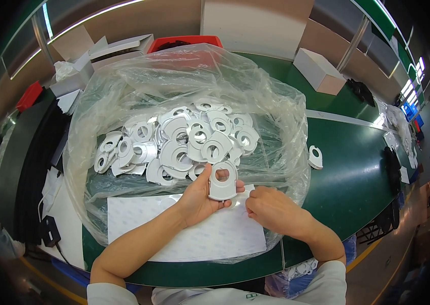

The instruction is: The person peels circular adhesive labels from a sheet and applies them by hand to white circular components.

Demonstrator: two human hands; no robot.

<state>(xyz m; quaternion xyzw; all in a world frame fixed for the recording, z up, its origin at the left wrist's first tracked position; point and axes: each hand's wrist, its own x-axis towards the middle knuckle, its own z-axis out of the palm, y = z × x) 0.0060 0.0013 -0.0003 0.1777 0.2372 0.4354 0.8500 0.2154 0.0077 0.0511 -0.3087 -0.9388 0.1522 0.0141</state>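
Observation:
My left hand (197, 203) grips a white plastic part (223, 191), a flat piece with a large round hole and a curved lower edge. The thumb lies along its left side, and fingertips show beyond its right edge. Just right of it, my right hand (276, 211) is closed, its fingertips pinched together beside a raised white corner of paper. What the pinch holds, if anything, is too small to make out. Beneath both hands lies a white printed sheet (174, 241). Beyond them, a pile of similar white parts (168, 152) rests on clear plastic.
A large crumpled clear plastic bag (281, 117) spreads over the green table (347, 152). One loose white part (315, 157) lies right of it. At the back are a red bin (215, 39) and a white box (319, 71). A black adapter (49, 231) sits at left.

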